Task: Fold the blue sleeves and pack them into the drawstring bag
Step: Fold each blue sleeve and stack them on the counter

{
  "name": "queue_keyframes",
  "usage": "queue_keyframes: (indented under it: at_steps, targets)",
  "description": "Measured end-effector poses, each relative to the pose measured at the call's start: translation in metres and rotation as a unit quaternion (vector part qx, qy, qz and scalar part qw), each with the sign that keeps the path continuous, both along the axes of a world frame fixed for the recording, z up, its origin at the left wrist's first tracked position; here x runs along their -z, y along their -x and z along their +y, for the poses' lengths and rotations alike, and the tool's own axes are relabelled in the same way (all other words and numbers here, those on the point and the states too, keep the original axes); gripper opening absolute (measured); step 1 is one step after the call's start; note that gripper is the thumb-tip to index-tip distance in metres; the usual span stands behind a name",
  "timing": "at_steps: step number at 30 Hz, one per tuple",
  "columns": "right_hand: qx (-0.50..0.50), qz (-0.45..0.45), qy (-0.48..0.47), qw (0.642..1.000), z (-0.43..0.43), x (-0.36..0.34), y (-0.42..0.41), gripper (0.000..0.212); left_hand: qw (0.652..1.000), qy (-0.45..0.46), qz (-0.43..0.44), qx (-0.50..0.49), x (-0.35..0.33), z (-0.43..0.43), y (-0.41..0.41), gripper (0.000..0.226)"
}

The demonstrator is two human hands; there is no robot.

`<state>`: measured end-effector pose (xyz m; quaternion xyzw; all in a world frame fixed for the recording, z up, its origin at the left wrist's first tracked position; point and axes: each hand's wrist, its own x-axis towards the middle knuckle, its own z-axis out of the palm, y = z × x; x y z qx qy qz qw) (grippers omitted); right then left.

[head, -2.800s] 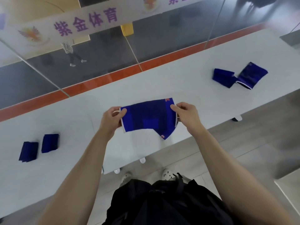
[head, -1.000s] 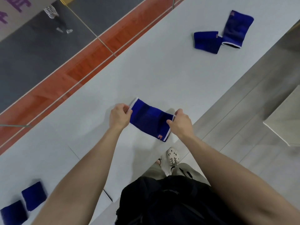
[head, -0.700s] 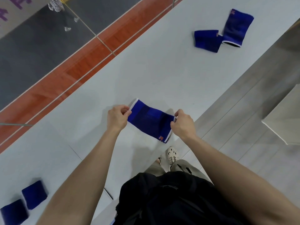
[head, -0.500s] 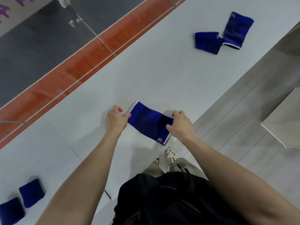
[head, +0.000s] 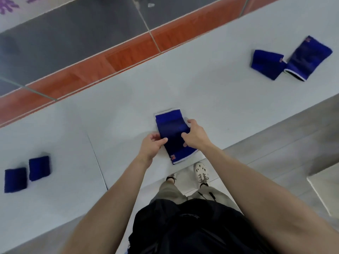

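Observation:
A blue sleeve [head: 172, 129] with white end bands lies flat on the pale table [head: 128, 99], its long axis pointing away from me. My left hand [head: 153, 145] pinches its left edge near the middle. My right hand [head: 195, 133] rests on its right side, fingers bent over the cloth. Two folded blue sleeves [head: 27, 172] sit side by side at the far left. Two more blue sleeves [head: 291, 58] lie at the far right, touching each other. No drawstring bag is in view.
The table's near edge [head: 238, 142] runs close under the sleeve, with grey floor and my shoes [head: 200, 170] below it. A glass wall with an orange strip [head: 110, 65] borders the far side. A pale box corner [head: 326, 187] shows at the right.
The sleeve was held stretched between both hands crosswise; now it lies on the table turned lengthwise away from me, and both hands have moved to its middle.

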<state>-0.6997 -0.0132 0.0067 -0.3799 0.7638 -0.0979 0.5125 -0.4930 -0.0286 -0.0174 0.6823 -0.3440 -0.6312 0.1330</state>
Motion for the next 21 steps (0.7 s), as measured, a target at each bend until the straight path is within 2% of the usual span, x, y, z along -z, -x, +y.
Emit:
queue_keyframes:
  at_steps: [4,8,10,12,13,15,17,19,21]
  targets:
    - [0.035,-0.070,0.020,0.997,0.009,-0.008,0.011,0.078,0.998,0.050,-0.004,-0.040,-0.019,0.020,0.019,0.039]
    - [-0.042,-0.075,0.066,0.994,0.018,-0.022,0.028,0.081,0.993,0.094,-0.035,-0.069,-0.039,0.032,0.031,0.052]
    - [-0.151,-0.007,0.123,0.981,0.021,-0.033,0.033,0.080,0.989,0.127,-0.051,-0.055,-0.048,0.036,0.031,0.059]
    - [-0.251,0.108,0.209,0.939,0.021,-0.045,0.037,0.084,0.983,0.165,-0.072,-0.033,-0.058,0.039,0.032,0.060]
    - [-0.276,0.136,0.244,0.920,0.020,-0.050,0.037,0.087,0.980,0.181,-0.082,-0.018,-0.065,0.039,0.032,0.060]
    - [-0.317,0.113,0.279,0.899,0.016,-0.062,0.033,0.090,0.970,0.223,-0.096,0.024,-0.079,0.038,0.032,0.059]
    - [-0.347,0.058,0.277,0.894,0.013,-0.071,0.022,0.079,0.956,0.259,-0.105,0.084,-0.098,0.038,0.032,0.058]
    - [-0.332,0.028,0.289,0.897,0.010,-0.075,0.009,0.051,0.938,0.300,-0.121,0.128,-0.115,0.036,0.031,0.054]
    - [-0.277,0.000,0.300,0.913,0.008,-0.082,-0.002,0.032,0.912,0.362,-0.162,0.102,-0.128,0.033,0.021,0.046]
